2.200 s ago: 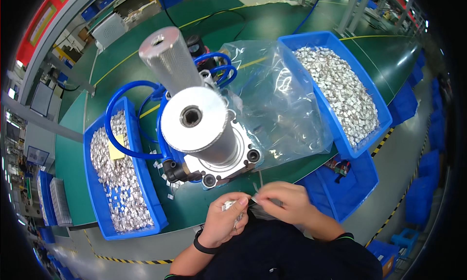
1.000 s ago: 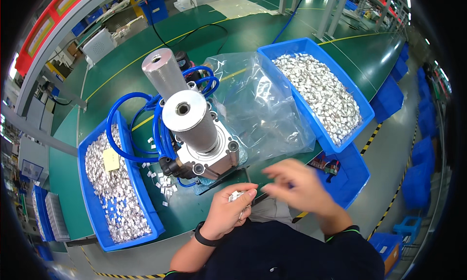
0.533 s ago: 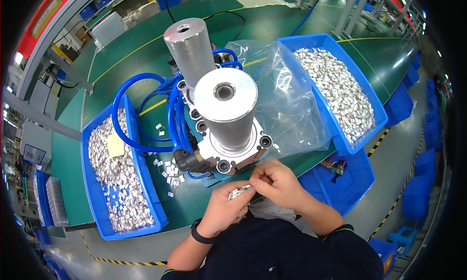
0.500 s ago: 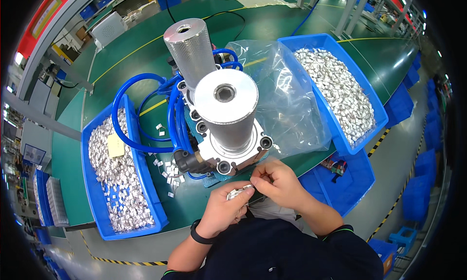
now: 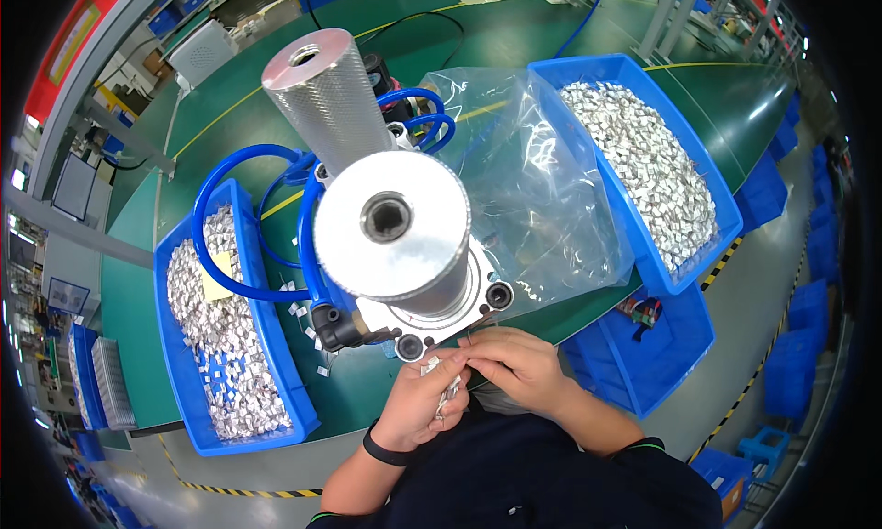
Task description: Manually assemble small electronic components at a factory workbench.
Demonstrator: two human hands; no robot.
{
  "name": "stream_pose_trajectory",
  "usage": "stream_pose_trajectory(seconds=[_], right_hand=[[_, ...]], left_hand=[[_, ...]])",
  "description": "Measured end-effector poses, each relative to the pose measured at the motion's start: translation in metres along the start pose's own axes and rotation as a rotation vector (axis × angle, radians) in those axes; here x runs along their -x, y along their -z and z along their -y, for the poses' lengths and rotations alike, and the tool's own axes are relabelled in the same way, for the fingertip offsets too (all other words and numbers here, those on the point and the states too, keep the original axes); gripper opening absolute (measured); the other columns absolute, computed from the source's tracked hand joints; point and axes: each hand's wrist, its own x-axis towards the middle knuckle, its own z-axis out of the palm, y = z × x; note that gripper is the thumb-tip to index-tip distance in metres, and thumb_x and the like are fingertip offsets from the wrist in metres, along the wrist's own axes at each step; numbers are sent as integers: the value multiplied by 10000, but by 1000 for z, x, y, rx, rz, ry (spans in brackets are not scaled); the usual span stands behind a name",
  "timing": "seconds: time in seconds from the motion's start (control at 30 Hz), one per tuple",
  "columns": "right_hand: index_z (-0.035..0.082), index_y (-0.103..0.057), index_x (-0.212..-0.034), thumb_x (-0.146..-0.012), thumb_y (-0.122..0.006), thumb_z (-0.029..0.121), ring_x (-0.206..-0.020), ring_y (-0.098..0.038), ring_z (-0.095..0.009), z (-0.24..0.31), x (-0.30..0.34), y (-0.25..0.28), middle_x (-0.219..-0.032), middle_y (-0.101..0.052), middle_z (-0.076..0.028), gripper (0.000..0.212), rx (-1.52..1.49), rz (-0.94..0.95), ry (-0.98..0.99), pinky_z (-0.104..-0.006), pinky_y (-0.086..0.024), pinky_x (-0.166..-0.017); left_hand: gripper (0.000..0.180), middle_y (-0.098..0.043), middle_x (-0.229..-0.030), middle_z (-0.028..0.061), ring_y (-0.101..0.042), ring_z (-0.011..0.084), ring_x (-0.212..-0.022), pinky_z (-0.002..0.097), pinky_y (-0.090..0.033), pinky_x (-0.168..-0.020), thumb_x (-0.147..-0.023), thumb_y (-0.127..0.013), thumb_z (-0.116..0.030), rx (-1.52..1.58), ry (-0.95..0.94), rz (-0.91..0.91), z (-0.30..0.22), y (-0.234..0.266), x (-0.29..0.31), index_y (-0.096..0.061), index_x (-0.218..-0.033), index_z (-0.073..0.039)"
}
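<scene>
My left hand [image 5: 421, 408] is closed around several small white wired parts [image 5: 447, 393], which show between its thumb and fingers. My right hand [image 5: 524, 368] is closed in a pinch, its fingertips meeting the left thumb and forefinger. Whatever lies in that pinch is too small and covered to make out. Both hands are close against the front of a metal machine with a round silver cylinder [image 5: 436, 290] on a bolted base. A second, knurled metal cylinder [image 5: 335, 106] stands behind it. Blue air hoses [image 5: 208, 244] loop out on its left side.
At the left a blue bin [image 5: 294, 409] holds many white parts and a yellow note [image 5: 218, 279]. Another full blue bin [image 5: 726, 226] stands right, beside a clear plastic bag [image 5: 560, 226]. Loose white parts [image 5: 323, 370] lie on the green table. A lower blue bin [image 5: 675, 345] sits off the table's edge.
Both hands have shifted slightly up toward the machine's base, fingertips still together. The two metal cylinders now appear larger and farther left. The bins have hardly shifted.
</scene>
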Motion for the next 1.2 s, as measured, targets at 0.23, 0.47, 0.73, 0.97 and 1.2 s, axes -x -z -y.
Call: stream_pose_trajectory(seconds=[0.23, 0.47, 0.73, 0.97, 1.2], right_hand=[[-22, -683, -983, -831, -688, 26, -871, -683, -295, -6, -7, 1, -989, -698, -146, 160, -36, -20, 2, -355, -540, -760], [-23, -693, -984, -832, -685, 28, -833, -684, -292, -5, -10, 1, -933, -700, -144, 160, 8, -4, -62, -349, -537, -735], [-13, -699, -971, -838, -681, 38, -815, -685, -283, -2, -16, 0, -904, -699, -136, 144, 55, -32, -100, -344, -534, -717], [-4, -705, -964, -837, -686, 50, -806, -685, -280, -1, -17, -1, -893, -699, -130, 140, 50, -41, -97, -340, -533, -705], [-1, -700, -986, -843, -682, 46, -840, -690, -280, -8, -7, -1, -953, -704, -134, 152, 12, 13, -101, -335, -541, -731]], left_hand=[[210, -504, -712, 41, -385, 71, -401, 197, -253, -287, -980, -568, -229, -36, -49, -60, -3, -3, 1, -541, -897, -38], [217, -505, -720, 35, -383, 72, -397, 197, -249, -288, -980, -572, -250, -21, -75, -42, -4, 0, -4, -544, -917, -44], [224, -511, -752, 32, -407, 71, -445, 196, -253, -315, -980, -572, -261, -58, -78, -104, -7, -3, -5, -548, -910, -50], [251, -501, -737, 28, -402, 72, -443, 197, -256, -314, -981, -572, -269, -65, -76, -92, -7, -2, -5, -530, -875, -45], [226, -516, -732, 45, -429, 84, -443, 203, -268, -314, -966, -600, -225, -96, -123, -85, -5, -3, -2, -550, -877, -23]])
